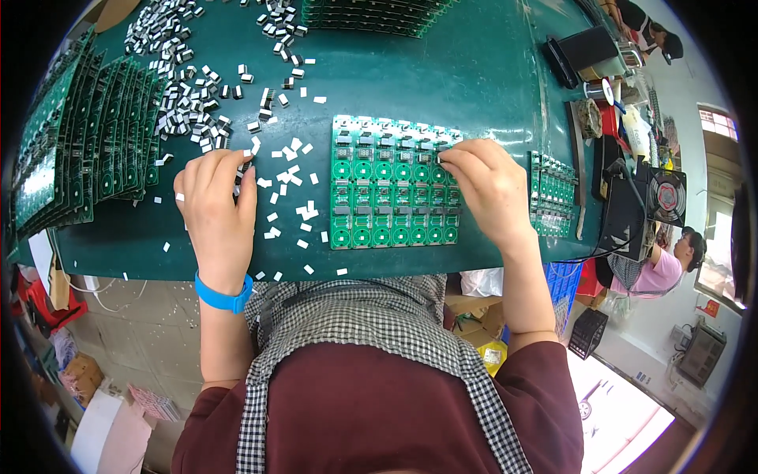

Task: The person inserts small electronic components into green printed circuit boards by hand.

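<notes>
A green circuit board panel (384,215) lies flat in front of me, with rows of round pads and a row of small digit displays (405,156) along its upper part. My right hand (491,188) pinches a small digit display at the upper right end of that row, mostly covered by the fingertips. Left of the panel, my left hand (217,197) is curled with thumb and fingers together around small dark pieces that look like digit displays, partly hidden. Beyond it spreads a loose pile of black-and-white digit displays (189,103).
Stacked green circuit boards (118,134) stand at the left, with another stack (371,14) at the far edge. Small white slips (304,212) litter the green table (442,79). A smaller board panel (553,193) lies right, near a fan (667,197). Other people are at the right.
</notes>
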A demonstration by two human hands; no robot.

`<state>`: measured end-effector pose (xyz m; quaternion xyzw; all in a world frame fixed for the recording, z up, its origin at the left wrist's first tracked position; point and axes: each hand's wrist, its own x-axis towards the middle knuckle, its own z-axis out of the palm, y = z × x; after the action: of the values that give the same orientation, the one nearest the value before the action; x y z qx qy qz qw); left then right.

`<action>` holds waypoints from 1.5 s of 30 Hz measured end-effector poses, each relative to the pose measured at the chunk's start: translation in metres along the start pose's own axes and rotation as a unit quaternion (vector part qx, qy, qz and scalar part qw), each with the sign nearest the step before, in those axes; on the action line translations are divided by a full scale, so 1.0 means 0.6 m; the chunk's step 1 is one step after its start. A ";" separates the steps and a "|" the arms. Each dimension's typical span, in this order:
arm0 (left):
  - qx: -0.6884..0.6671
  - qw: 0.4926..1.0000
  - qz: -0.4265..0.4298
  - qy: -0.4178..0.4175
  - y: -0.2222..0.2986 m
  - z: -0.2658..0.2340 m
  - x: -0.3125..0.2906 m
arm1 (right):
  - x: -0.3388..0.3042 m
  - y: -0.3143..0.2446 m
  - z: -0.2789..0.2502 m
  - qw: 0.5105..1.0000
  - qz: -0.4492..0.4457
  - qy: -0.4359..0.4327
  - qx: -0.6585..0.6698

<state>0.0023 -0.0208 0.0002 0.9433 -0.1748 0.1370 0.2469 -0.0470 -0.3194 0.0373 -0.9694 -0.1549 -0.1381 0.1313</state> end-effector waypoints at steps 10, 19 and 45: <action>-0.638 0.757 -0.130 -0.056 0.083 -0.019 -0.043 | -0.008 -0.070 -0.002 0.996 0.035 0.059 0.060; -0.660 0.719 -0.161 -0.145 0.097 -0.010 -0.060 | -0.022 -0.154 0.024 0.889 0.097 0.045 0.446; -0.440 0.882 0.166 0.005 0.090 0.011 -0.051 | -0.026 -0.156 0.020 0.670 0.208 -0.055 0.710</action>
<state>-0.0459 -0.0604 0.0065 0.6941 -0.3699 0.0894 0.6110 -0.0902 -0.2344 0.0413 -0.5964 -0.0076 0.0984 0.7966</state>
